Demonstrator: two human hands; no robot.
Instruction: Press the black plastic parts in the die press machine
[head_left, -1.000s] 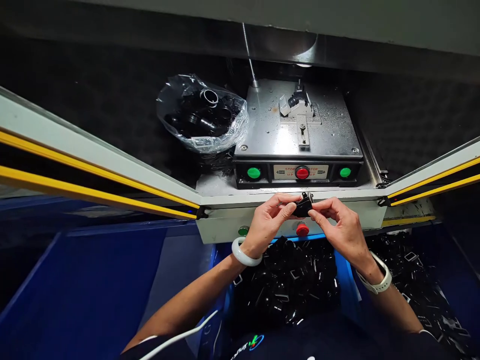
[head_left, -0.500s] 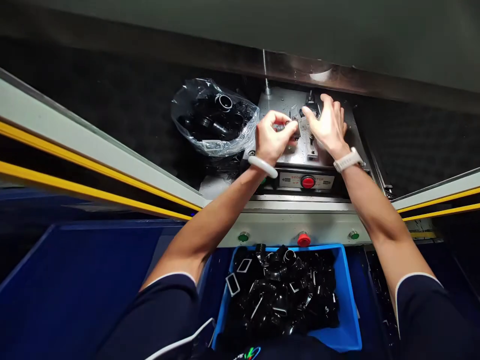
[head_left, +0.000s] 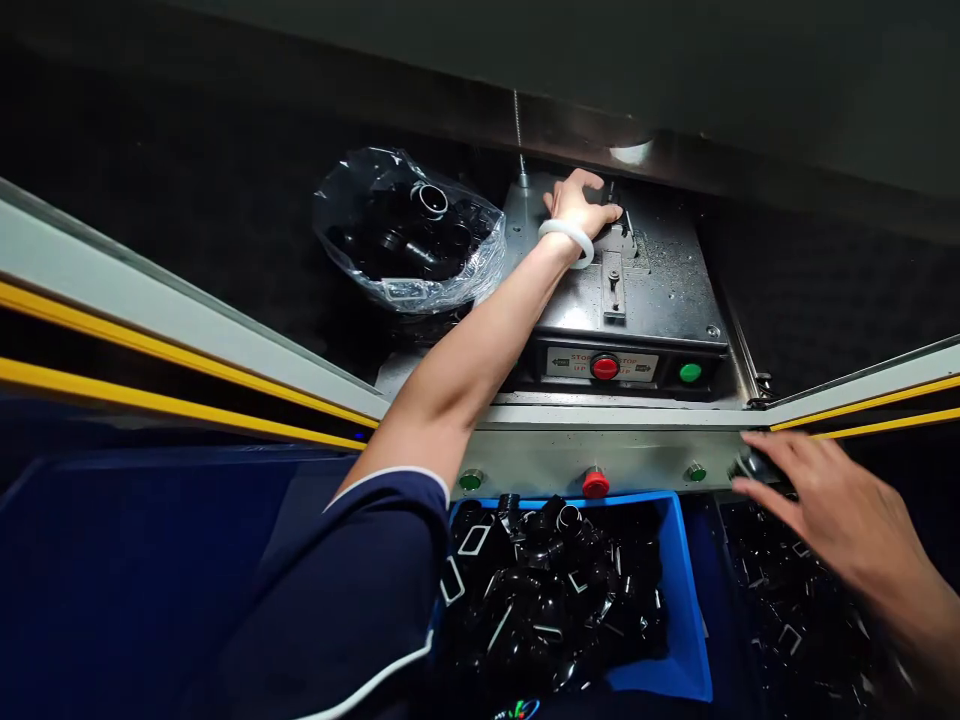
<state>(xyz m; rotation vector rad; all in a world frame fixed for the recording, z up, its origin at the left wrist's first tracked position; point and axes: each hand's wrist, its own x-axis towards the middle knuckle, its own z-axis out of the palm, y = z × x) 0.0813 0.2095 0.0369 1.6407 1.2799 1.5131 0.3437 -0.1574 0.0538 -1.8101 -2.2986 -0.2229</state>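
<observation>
At the back of the metal machine plate (head_left: 660, 300), my left hand (head_left: 576, 205) curls thumb and fingers around a dark part at the clamping fixture (head_left: 619, 238); the hand hides most of that part. Low on the right, my right hand (head_left: 847, 505) pinches a glossy black plastic fitting (head_left: 757, 466) between thumb and fingers. It is held above a heap of black plastic fittings (head_left: 795, 610), close to the machine's front panel. Fine debris lies on the plate, right of the fixture.
A clear plastic bag (head_left: 405, 290) of black fittings stands left of the plate. In front is a blue bin (head_left: 694, 630) heaped with fittings. Red stop buttons (head_left: 604, 367) and green buttons (head_left: 690, 373) line the front. Yellow-striped door edges (head_left: 187, 370) flank the opening.
My left hand has moved up and right to the fixture. My right hand has left the fixture, swung down to the right and now holds a black fitting.
</observation>
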